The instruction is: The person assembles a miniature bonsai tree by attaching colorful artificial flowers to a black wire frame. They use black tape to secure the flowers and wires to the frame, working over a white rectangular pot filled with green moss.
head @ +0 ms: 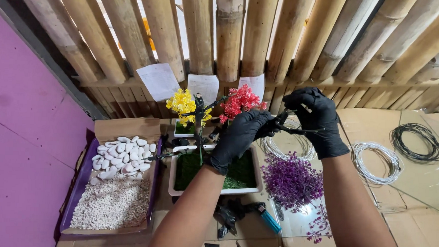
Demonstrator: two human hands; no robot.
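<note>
Left hand (242,132) | right hand (314,123) | pinching wire (298,130); above planter rim (172,172)

Single view, head-worn camera. Looks down and forward from above the white planter (216,180), which sits just below frame centre at close range. Both forearms enter from the bottom edge, either side of the planter. Behind the planter, a bamboo wall (228,35) fills the top of frame. Left of it, a purple panel (21,144). No second view.
</note>
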